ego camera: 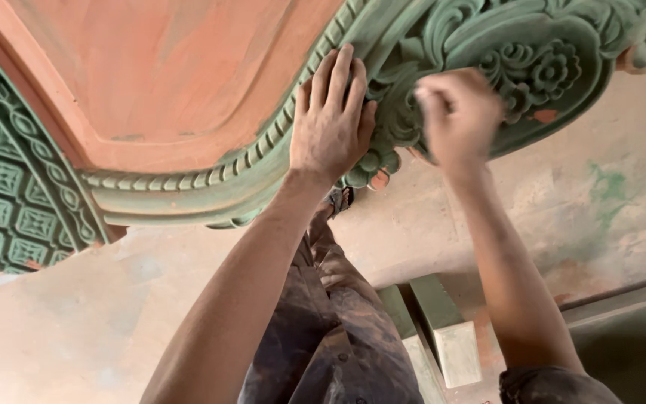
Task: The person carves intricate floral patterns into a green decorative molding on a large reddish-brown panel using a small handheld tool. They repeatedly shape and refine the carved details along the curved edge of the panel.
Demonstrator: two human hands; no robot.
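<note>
My left hand [330,123] lies flat, fingers spread, on the carved green panel [211,179], bracing it, I'd say. My right hand [457,116] is bunched against the flower carving [540,71] (too blurred to tell what it's pinching, if anything).

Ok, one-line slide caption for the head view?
Left hand flat on green carved wooden panel, blurred right hand at its floral relief.

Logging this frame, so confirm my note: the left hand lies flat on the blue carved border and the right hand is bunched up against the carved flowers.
One thing is wrong: the carved border is green, not blue. The head view shows it. The rest stands: the left hand lies flat on it, and the right hand, blurred, is bunched against the carved flowers.
</note>
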